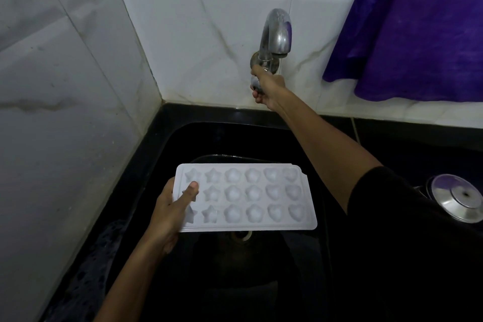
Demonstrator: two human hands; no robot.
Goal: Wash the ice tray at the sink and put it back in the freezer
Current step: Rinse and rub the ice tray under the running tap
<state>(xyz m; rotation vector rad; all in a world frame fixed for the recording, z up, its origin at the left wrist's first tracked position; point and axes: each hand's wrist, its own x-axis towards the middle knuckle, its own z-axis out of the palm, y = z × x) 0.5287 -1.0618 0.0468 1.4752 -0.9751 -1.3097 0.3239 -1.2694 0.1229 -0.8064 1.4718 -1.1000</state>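
A white ice tray [251, 197] with star, flower and heart moulds is held level over the black sink [167, 138]. My left hand [171, 210] grips its left end, thumb on top. My right hand [266, 87] reaches to the wall and is closed around the handle under the chrome tap [278, 31]. A thin stream of water seems to fall from the spout. The sink drain [241, 235] shows just below the tray's front edge.
White tiled walls meet in a corner behind the sink. A purple cloth [407, 26] hangs at the upper right. A steel lid [458, 197] rests on the dark counter at the right. A dark pan rim [222, 157] shows in the basin behind the tray.
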